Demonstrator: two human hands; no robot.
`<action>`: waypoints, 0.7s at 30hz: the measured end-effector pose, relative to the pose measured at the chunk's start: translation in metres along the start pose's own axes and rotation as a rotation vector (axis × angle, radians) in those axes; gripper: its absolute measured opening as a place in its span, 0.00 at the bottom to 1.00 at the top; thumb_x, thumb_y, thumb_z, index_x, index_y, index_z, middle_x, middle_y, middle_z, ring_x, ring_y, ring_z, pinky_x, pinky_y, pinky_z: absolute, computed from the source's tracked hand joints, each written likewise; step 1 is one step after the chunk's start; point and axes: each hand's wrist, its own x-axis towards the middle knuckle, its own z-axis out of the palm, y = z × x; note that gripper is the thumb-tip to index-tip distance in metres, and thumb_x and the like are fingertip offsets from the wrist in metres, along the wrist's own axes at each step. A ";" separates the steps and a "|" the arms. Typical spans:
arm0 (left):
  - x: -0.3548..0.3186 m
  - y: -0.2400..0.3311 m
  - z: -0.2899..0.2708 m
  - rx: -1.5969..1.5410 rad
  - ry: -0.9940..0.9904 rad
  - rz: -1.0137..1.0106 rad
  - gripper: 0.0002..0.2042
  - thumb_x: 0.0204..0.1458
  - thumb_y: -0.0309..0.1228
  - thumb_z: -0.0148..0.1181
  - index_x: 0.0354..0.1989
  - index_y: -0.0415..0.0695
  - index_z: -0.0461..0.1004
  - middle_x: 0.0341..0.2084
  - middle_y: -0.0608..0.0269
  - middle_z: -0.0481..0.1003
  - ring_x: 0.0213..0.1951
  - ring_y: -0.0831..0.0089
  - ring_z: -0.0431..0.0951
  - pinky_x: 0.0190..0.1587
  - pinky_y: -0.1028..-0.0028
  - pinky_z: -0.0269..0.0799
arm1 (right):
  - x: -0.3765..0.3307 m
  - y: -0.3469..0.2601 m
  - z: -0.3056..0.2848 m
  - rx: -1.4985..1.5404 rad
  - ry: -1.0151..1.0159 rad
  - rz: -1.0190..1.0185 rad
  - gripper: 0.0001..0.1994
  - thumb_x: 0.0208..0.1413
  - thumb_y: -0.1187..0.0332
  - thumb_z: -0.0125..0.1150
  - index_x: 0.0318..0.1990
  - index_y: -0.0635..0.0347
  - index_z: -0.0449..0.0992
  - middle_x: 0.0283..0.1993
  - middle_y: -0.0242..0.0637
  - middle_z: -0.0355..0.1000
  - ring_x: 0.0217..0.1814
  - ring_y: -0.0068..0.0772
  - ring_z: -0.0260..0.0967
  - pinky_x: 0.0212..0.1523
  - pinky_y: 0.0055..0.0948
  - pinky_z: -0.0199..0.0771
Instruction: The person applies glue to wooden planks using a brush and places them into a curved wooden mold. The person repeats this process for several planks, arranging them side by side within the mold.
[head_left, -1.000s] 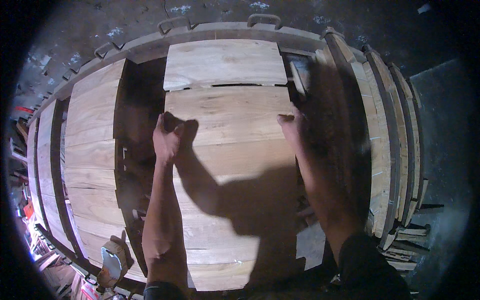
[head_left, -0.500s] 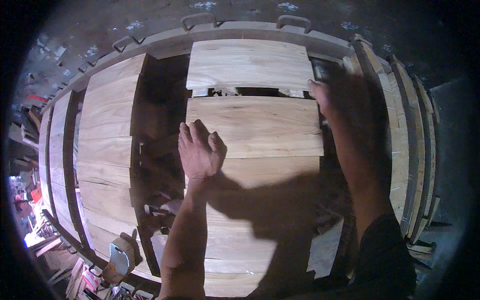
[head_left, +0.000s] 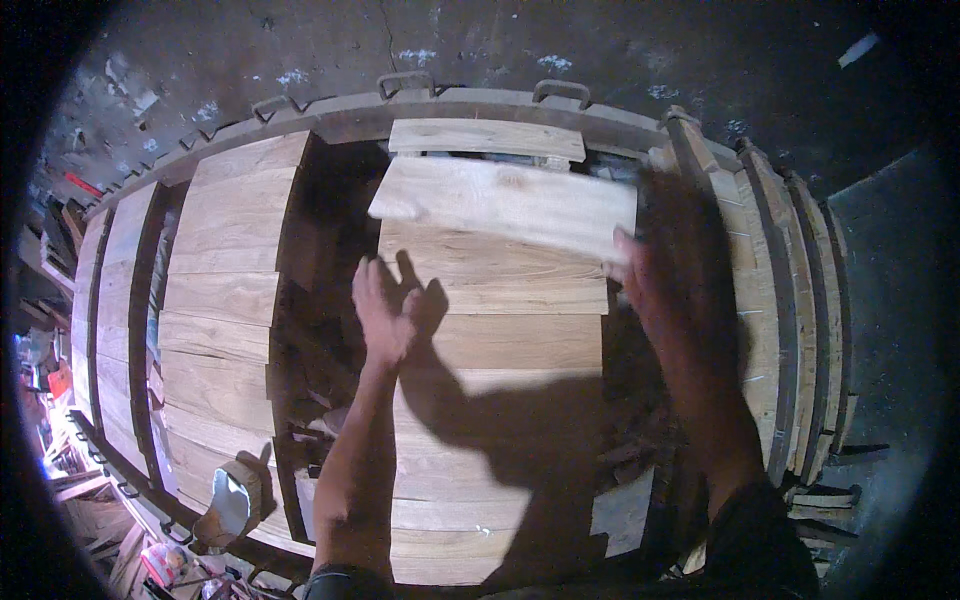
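A pale wooden board (head_left: 505, 203) is tilted over the far part of the middle row of boards (head_left: 500, 340), its right end lower and nearer to me. My right hand (head_left: 648, 275) grips that right end, with the fingers closed at its edge. Beside the row's left edge, my left hand (head_left: 388, 308) hovers or rests with fingers spread, and it holds nothing. Whether its palm touches the wood I cannot tell. Past the tilted board, another board (head_left: 485, 138) lies at the far end, with a narrow dark gap showing before it.
A metal frame (head_left: 340, 112) with loop handles bounds the far side. Another row of boards (head_left: 220, 310) lies to the left, with a cut-open container (head_left: 228, 505) on its near end. Stacked timber (head_left: 745, 300) stands at right. Scrap wood (head_left: 105, 540) litters the lower left.
My right hand has taken hold of a far board and pulled its right end toward me, over the row. The far-end board is now uncovered. My left hand has spread its fingers.
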 end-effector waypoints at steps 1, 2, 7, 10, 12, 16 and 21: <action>-0.011 0.003 -0.015 -0.070 0.002 -0.072 0.36 0.54 0.37 0.62 0.69 0.38 0.55 0.70 0.40 0.53 0.71 0.42 0.51 0.71 0.52 0.47 | -0.026 -0.003 -0.005 0.032 0.015 0.069 0.21 0.64 0.69 0.59 0.61 0.69 0.67 0.57 0.45 0.69 0.59 0.38 0.67 0.54 0.39 0.78; -0.030 0.006 -0.039 -0.067 0.066 -0.003 0.36 0.54 0.34 0.62 0.70 0.40 0.55 0.70 0.41 0.54 0.71 0.43 0.51 0.71 0.52 0.47 | -0.051 -0.003 -0.012 0.065 0.011 0.101 0.21 0.63 0.70 0.59 0.61 0.67 0.67 0.58 0.44 0.69 0.59 0.38 0.67 0.54 0.39 0.77; -0.154 0.018 -0.211 0.243 0.151 0.047 0.36 0.57 0.41 0.60 0.72 0.43 0.54 0.71 0.43 0.55 0.71 0.43 0.53 0.70 0.49 0.49 | -0.158 0.034 -0.031 0.445 -0.024 0.127 0.24 0.56 0.77 0.60 0.62 0.62 0.68 0.58 0.38 0.71 0.59 0.34 0.69 0.54 0.35 0.74; -0.209 0.009 -0.302 0.530 0.318 -0.018 0.38 0.59 0.51 0.57 0.72 0.41 0.55 0.69 0.42 0.58 0.70 0.43 0.54 0.70 0.46 0.49 | -0.203 0.064 -0.032 0.218 -0.056 0.074 0.23 0.52 0.82 0.61 0.58 0.63 0.72 0.53 0.34 0.76 0.52 0.27 0.73 0.54 0.32 0.73; -0.230 -0.013 -0.353 0.642 0.408 -0.114 0.40 0.55 0.46 0.62 0.71 0.37 0.53 0.68 0.38 0.57 0.70 0.41 0.55 0.69 0.46 0.49 | -0.215 0.080 -0.030 0.036 -0.042 0.150 0.25 0.49 0.82 0.65 0.57 0.64 0.72 0.51 0.36 0.77 0.51 0.28 0.74 0.51 0.29 0.75; -0.265 -0.076 -0.406 0.596 0.441 -0.340 0.44 0.48 0.35 0.70 0.71 0.33 0.52 0.68 0.36 0.54 0.69 0.42 0.55 0.70 0.52 0.51 | -0.230 0.089 -0.024 -0.134 0.023 0.145 0.19 0.47 0.81 0.69 0.50 0.68 0.76 0.45 0.38 0.79 0.46 0.28 0.76 0.50 0.28 0.75; -0.287 -0.126 -0.425 0.470 0.273 -0.313 0.42 0.45 0.30 0.68 0.71 0.40 0.56 0.67 0.40 0.56 0.67 0.43 0.58 0.68 0.54 0.55 | -0.232 0.055 -0.028 -0.452 0.003 -0.134 0.18 0.48 0.81 0.67 0.48 0.67 0.76 0.43 0.35 0.78 0.44 0.29 0.75 0.49 0.28 0.74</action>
